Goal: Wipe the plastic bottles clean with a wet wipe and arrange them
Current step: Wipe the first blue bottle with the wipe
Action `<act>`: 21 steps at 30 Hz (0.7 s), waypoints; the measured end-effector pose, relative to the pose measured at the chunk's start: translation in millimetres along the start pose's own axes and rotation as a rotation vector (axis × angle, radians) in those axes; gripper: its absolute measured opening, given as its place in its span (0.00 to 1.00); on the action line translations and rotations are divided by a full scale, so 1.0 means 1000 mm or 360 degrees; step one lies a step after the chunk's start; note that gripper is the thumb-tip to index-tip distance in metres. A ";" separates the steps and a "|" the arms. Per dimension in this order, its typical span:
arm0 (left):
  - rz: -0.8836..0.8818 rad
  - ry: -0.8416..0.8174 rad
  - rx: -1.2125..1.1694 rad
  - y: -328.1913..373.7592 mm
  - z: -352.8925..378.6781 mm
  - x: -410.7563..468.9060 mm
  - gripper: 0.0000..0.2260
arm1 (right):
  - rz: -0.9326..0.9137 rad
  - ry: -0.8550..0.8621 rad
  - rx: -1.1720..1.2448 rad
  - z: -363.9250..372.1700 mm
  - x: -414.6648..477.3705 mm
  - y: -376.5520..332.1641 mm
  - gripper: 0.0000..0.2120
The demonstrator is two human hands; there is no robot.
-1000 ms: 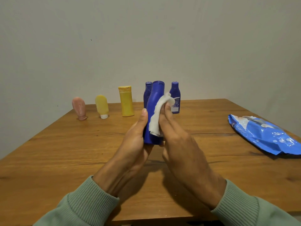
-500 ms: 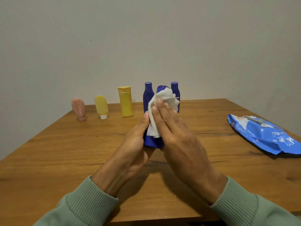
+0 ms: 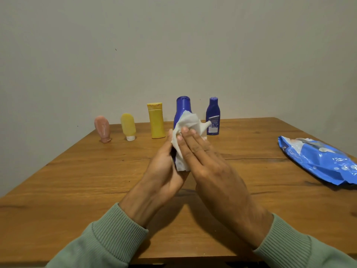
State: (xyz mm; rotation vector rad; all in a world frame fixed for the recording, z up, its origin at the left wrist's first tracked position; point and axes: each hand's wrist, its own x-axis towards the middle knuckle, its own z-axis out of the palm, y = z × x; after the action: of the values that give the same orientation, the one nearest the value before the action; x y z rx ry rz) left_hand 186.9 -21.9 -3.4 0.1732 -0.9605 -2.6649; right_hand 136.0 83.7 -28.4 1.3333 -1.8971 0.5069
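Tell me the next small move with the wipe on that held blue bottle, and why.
Probably slide the right hand upward so the white wipe covers the blue bottle at its neck and cap. The left hand grips its lower body, and the wipe sits on the middle, leaving the top bare.

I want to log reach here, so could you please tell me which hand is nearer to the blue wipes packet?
The right hand is nearer: the wipes packet lies off to its right. The left hand sits further away, beyond the right hand.
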 end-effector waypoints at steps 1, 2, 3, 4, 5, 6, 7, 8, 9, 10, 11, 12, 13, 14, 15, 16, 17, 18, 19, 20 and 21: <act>0.0012 0.0026 0.0002 0.000 -0.002 0.000 0.22 | 0.0010 -0.0005 -0.0019 0.000 -0.001 -0.002 0.28; 0.0020 0.0051 0.0013 0.000 -0.003 0.000 0.23 | 0.0016 -0.0014 -0.0044 0.001 -0.003 -0.003 0.30; 0.0026 0.0075 0.0012 0.001 -0.003 0.000 0.24 | 0.0015 -0.0021 -0.0070 0.001 -0.004 -0.004 0.31; 0.0031 0.0095 -0.0005 0.001 -0.004 0.000 0.25 | 0.0010 -0.0025 -0.0086 0.002 -0.005 -0.005 0.32; 0.0038 0.0098 -0.0020 0.002 -0.003 0.000 0.25 | 0.0010 -0.0024 -0.0075 0.002 -0.006 -0.006 0.32; 0.0042 0.0086 -0.0023 0.002 -0.003 0.000 0.25 | 0.0027 -0.0009 -0.0037 0.001 -0.005 -0.005 0.31; 0.0040 0.0060 -0.0012 0.002 -0.002 -0.001 0.24 | 0.0060 0.0025 0.0008 0.000 -0.003 -0.004 0.29; 0.0039 0.0030 0.0000 0.001 0.000 -0.002 0.23 | 0.0104 0.0057 0.0031 -0.002 0.000 -0.001 0.28; 0.0036 0.0000 0.0008 -0.001 0.001 -0.001 0.23 | 0.0153 0.0088 0.0027 -0.005 0.003 0.002 0.28; 0.0033 -0.0019 0.0008 -0.002 0.002 -0.001 0.22 | 0.0181 0.0094 0.0016 -0.007 0.005 0.004 0.29; 0.0031 -0.0023 0.0003 -0.004 0.001 -0.001 0.22 | 0.0188 0.0101 0.0012 -0.008 0.005 0.004 0.29; 0.0026 -0.0025 -0.0002 -0.004 0.001 -0.001 0.22 | 0.0180 0.0099 0.0018 -0.007 0.003 0.002 0.28; 0.0022 -0.0027 -0.0005 -0.004 0.000 0.000 0.23 | 0.0163 0.0091 0.0028 -0.006 0.000 0.000 0.27; 0.0020 -0.0022 -0.0004 -0.003 -0.001 0.000 0.23 | 0.0134 0.0069 0.0036 -0.005 -0.003 -0.004 0.28; 0.0024 -0.0018 -0.0001 -0.002 -0.002 0.000 0.23 | 0.0106 0.0041 0.0040 -0.004 -0.004 -0.006 0.29; 0.0026 -0.0020 0.0009 -0.002 -0.002 0.000 0.22 | 0.0095 0.0025 0.0038 -0.005 -0.003 -0.005 0.29; 0.0025 -0.0031 0.0035 -0.003 -0.002 0.000 0.22 | 0.0109 0.0016 0.0040 -0.006 -0.001 -0.002 0.28; 0.0021 -0.0045 0.0077 -0.004 -0.001 0.000 0.21 | 0.0142 0.0007 0.0038 -0.008 0.003 0.004 0.29; 0.0017 -0.0054 0.0134 -0.008 -0.001 -0.001 0.20 | 0.0177 -0.0003 0.0039 -0.010 0.006 0.010 0.30; 0.0019 -0.0061 0.0199 -0.011 0.000 -0.002 0.19 | 0.0206 -0.0020 0.0041 -0.011 0.009 0.015 0.32; 0.0034 -0.0054 0.0271 -0.014 0.001 -0.002 0.18 | 0.0228 -0.0052 0.0046 -0.012 0.011 0.020 0.37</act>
State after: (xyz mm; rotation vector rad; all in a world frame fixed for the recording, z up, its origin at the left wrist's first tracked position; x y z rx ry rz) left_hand 185.1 -10.9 -11.7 0.1540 -1.1937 -2.5733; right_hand 119.7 92.4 -10.5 1.2365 -2.0291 0.5896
